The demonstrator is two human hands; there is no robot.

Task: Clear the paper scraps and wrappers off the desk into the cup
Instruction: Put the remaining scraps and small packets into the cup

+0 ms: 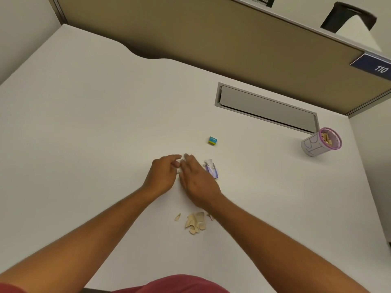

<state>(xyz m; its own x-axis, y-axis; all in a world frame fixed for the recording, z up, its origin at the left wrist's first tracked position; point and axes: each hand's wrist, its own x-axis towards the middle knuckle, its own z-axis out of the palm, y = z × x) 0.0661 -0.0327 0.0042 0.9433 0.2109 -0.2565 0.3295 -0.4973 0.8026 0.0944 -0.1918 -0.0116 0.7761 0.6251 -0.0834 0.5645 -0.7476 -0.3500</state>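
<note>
Fingers of the left hand curl loosely toward the right hand, which lies flat with fingers extended, at centre frame; something small and pale sits between them, and I cannot tell if either grips it. One purple-and-white wrapper peeks out beside the right hand, partly hidden. One heap of tan paper scraps lies lower centre. One small blue-and-yellow wrapped piece sits above. One cup, scraps inside, stands at right near the desk edge. Left half lies open.
</note>
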